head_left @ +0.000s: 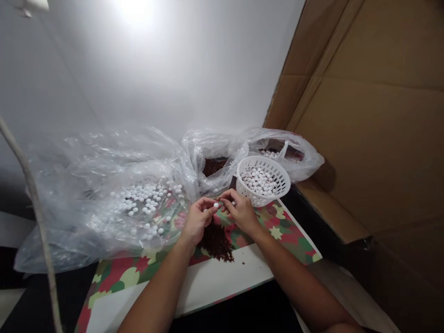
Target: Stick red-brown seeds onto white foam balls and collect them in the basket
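Note:
My left hand (200,219) pinches a small white ball (216,205) between thumb and finger. Close beside it, my right hand (242,212) has its fingertips pressed together near the ball, at a tiny dark piece too small to name. Another white ball shows among the right fingers. Below the hands lies a pile of dark reddish-brown bits (218,243) on the patterned sheet. Just beyond my right hand stands a white slotted basket (282,185) holding several white balls (260,181).
A large clear plastic bag (69,185) with white balls lies at the left. Behind the hands, an open bag (194,143) holds brown bits, and another bag (312,159) with white balls sits behind the basket. Cardboard (381,115) stands at the right; a pale cord (34,199) hangs at left.

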The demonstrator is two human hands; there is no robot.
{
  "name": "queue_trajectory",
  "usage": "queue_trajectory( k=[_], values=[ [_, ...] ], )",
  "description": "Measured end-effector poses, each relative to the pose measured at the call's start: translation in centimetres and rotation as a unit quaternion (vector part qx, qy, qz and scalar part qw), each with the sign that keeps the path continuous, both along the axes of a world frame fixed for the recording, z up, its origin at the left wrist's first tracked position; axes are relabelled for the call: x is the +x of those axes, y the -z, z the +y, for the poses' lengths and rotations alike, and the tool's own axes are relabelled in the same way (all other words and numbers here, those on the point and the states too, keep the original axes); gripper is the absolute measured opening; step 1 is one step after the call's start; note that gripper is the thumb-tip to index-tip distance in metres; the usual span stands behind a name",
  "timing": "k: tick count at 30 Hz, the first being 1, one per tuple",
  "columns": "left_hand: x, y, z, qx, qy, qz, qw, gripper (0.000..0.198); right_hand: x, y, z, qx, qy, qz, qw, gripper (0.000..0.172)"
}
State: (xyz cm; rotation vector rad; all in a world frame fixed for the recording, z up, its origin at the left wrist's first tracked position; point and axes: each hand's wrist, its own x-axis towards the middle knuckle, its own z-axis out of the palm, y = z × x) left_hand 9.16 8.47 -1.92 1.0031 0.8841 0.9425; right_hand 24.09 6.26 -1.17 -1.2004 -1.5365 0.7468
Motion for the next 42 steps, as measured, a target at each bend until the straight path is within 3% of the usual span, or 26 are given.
queue_trajectory(
  k=[8,16,21,26,31,34,39,40,42],
  values=[
    [0.1,0.4,0.2,0.009,-0.026,0.021,0.999,0.038,-0.2,2.1,0.2,0.031,-0.008,-0.012,0.999,0.021],
    [0.0,0.4,0.2,0.010,-0.043,0.019,0.999,0.035,-0.1,2.4,0.1,0.109,-0.024,-0.079,0.991,0.016],
    [0.1,0.1,0.0,-0.001,-0.049,-0.002,0.999,0.037,-0.3,2.3,-0.1,0.114,-0.018,-0.098,0.989,0.018],
    [0.0,0.0,0.1,-0.010,-0.050,-0.004,0.999,0.037,-0.3,2.2,-0.1,0.122,-0.061,-0.100,0.986,0.022],
    [-0.4,0.2,0.4,-0.002,-0.027,0.034,0.999,0.037,-0.4,2.6,0.2,0.032,-0.054,0.009,0.998,0.022],
    [-0.5,0.0,0.6,0.006,-0.009,0.053,0.999,0.039,-0.8,2.9,0.6,-0.036,-0.090,0.088,0.991,0.025],
    [-1.2,-1.5,0.7,-0.021,-0.034,0.029,0.999,0.031,-0.5,3.2,1.4,-0.164,-0.102,0.307,0.932,0.033],
    [-1.4,-1.8,0.7,-0.033,-0.034,0.005,0.999,0.027,-0.2,3.3,1.5,-0.179,-0.096,0.315,0.927,0.034],
    [-1.7,-2.2,0.7,-0.054,-0.031,-0.035,0.997,0.025,0.3,3.5,1.7,-0.179,-0.085,0.256,0.946,0.028]
  ],
)
